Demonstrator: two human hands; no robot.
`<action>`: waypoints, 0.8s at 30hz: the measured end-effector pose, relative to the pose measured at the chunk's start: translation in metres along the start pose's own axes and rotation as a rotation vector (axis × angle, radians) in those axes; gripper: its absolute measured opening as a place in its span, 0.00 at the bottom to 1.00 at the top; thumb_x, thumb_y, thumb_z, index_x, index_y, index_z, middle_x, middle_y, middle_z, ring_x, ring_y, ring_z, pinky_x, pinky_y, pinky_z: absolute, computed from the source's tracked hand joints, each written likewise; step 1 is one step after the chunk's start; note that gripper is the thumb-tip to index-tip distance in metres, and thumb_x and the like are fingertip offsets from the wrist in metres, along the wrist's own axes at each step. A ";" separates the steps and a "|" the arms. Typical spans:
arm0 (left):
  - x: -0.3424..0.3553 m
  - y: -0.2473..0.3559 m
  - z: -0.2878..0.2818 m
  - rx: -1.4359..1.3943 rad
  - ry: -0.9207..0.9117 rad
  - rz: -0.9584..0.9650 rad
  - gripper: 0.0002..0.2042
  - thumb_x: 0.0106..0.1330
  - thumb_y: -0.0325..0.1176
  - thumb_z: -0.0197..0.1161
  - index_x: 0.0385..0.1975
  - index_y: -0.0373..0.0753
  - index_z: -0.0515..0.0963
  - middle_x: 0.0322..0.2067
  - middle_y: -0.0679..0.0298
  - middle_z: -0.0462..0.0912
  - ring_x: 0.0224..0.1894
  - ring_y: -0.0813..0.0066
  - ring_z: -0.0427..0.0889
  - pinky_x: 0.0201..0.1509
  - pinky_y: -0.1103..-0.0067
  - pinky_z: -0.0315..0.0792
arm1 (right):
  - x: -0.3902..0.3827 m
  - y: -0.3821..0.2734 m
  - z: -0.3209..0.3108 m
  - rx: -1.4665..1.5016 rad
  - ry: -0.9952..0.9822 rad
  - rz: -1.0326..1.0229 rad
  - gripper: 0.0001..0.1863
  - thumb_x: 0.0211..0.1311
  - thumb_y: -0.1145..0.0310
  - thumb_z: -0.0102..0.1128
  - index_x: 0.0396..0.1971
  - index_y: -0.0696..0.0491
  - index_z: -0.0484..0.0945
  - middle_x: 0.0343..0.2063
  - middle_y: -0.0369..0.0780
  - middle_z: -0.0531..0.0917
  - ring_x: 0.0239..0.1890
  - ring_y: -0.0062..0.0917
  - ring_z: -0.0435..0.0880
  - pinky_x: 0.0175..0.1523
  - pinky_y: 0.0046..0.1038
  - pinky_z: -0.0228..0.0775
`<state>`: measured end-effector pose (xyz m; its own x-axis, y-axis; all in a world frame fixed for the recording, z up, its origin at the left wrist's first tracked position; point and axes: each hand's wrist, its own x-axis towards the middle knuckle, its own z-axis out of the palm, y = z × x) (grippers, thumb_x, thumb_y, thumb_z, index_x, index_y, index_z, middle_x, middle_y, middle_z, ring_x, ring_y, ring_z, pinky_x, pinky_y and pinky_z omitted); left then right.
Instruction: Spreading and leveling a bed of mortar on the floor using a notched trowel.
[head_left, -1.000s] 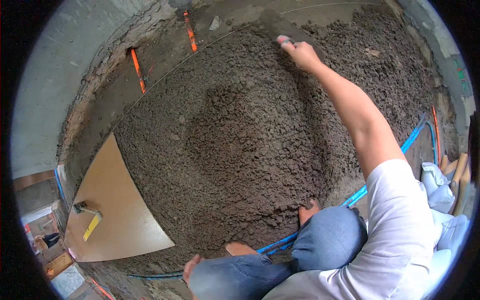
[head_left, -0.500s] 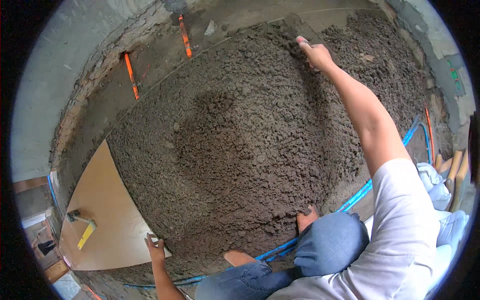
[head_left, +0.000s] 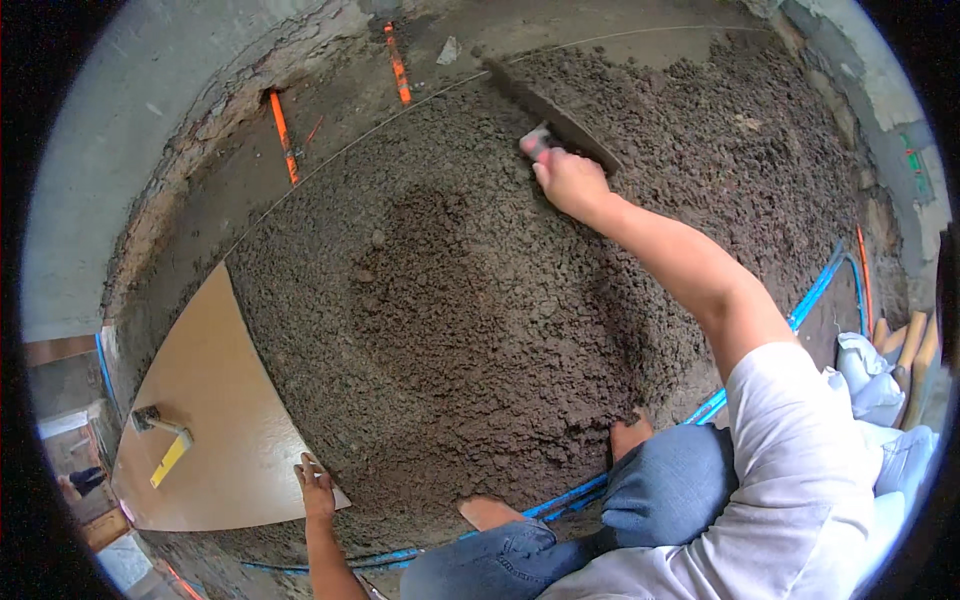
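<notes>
My right hand is closed round the handle of a plastering trowel, whose long grey blade is tilted over the far part of a bed of damp, crumbly mortar. At the lower left a large beige tile lies beside the mortar. My left hand rests on the tile's near right corner, its fingers stretched out and apart. On the tile lies a mallet-like tool with a dark head and a yellow grip.
Taut string runs along the mortar's far edge. Orange pipes stand beyond it by a rough grey wall. Blue pipes pass near my bare feet. White bags and wooden handles are at the right.
My right hand has drawn the trowel leftward and nearer across the mortar, and its blade now shows more clearly. My left hand stays at the tile corner.
</notes>
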<state>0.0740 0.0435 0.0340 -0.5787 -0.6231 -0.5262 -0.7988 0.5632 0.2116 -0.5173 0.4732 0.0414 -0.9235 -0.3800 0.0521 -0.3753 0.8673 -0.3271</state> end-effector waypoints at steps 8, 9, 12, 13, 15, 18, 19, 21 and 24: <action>0.008 -0.035 -0.003 -0.045 -0.025 -0.016 0.39 0.61 0.24 0.54 0.69 0.62 0.44 0.67 0.42 0.42 0.62 0.49 0.65 0.56 0.69 0.69 | 0.042 0.018 -0.032 0.723 -0.217 0.389 0.26 0.58 0.45 0.54 0.23 0.58 0.78 0.19 0.42 0.80 0.20 0.29 0.80 0.26 0.31 0.71; 0.014 -0.030 0.002 -0.051 -0.033 -0.006 0.39 0.61 0.24 0.54 0.69 0.62 0.44 0.67 0.42 0.42 0.62 0.49 0.65 0.56 0.69 0.69 | 0.055 0.043 -0.032 0.764 -0.209 0.393 0.28 0.58 0.44 0.54 0.23 0.58 0.78 0.18 0.40 0.79 0.18 0.26 0.78 0.24 0.29 0.69; 0.010 -0.021 0.005 -0.055 -0.057 -0.010 0.37 0.63 0.26 0.53 0.69 0.59 0.44 0.67 0.42 0.44 0.62 0.48 0.65 0.56 0.71 0.68 | 0.082 0.091 -0.043 0.646 -0.036 0.483 0.29 0.57 0.42 0.54 0.21 0.58 0.77 0.16 0.38 0.78 0.15 0.23 0.76 0.20 0.29 0.67; 0.010 -0.024 0.004 -0.078 -0.040 0.047 0.36 0.64 0.26 0.52 0.69 0.57 0.45 0.66 0.43 0.47 0.63 0.48 0.63 0.55 0.72 0.68 | 0.089 0.103 -0.049 0.689 0.001 0.568 0.29 0.57 0.42 0.54 0.22 0.59 0.78 0.18 0.40 0.79 0.18 0.26 0.78 0.23 0.31 0.69; 0.011 -0.045 -0.001 0.066 0.034 0.266 0.34 0.65 0.27 0.52 0.69 0.52 0.47 0.63 0.42 0.56 0.66 0.49 0.57 0.52 0.75 0.68 | 0.103 0.121 -0.053 0.638 0.102 0.660 0.30 0.57 0.43 0.52 0.25 0.61 0.79 0.22 0.45 0.82 0.25 0.34 0.82 0.32 0.35 0.73; 0.007 -0.009 0.001 0.104 0.030 0.199 0.33 0.65 0.28 0.51 0.69 0.51 0.47 0.61 0.42 0.60 0.67 0.49 0.54 0.52 0.74 0.68 | 0.075 0.109 -0.039 0.218 0.213 0.513 0.28 0.60 0.47 0.48 0.30 0.63 0.79 0.30 0.53 0.83 0.37 0.45 0.83 0.45 0.42 0.72; 0.004 -0.008 -0.007 0.092 0.007 0.193 0.33 0.65 0.29 0.51 0.69 0.51 0.46 0.60 0.44 0.61 0.66 0.50 0.56 0.54 0.73 0.68 | 0.057 0.085 -0.034 0.071 0.155 0.429 0.28 0.60 0.48 0.47 0.30 0.62 0.79 0.31 0.53 0.82 0.37 0.46 0.83 0.45 0.43 0.72; 0.006 0.014 -0.008 0.146 -0.012 0.114 0.33 0.65 0.28 0.51 0.69 0.52 0.45 0.61 0.45 0.61 0.66 0.50 0.58 0.55 0.72 0.68 | 0.040 0.059 -0.021 -0.127 0.115 0.295 0.25 0.61 0.50 0.46 0.30 0.60 0.79 0.31 0.52 0.82 0.34 0.46 0.83 0.42 0.45 0.74; 0.007 -0.023 -0.018 0.102 -0.141 0.122 0.35 0.65 0.27 0.52 0.69 0.53 0.43 0.64 0.46 0.56 0.64 0.51 0.60 0.57 0.70 0.68 | 0.009 -0.012 0.016 -0.035 0.131 0.011 0.18 0.62 0.56 0.46 0.27 0.57 0.76 0.22 0.51 0.81 0.25 0.45 0.82 0.34 0.45 0.75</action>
<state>0.0856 0.0165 0.0408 -0.6359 -0.4685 -0.6133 -0.6991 0.6864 0.2005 -0.5201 0.4545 0.0307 -0.9293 -0.3268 0.1719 -0.3651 0.8827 -0.2958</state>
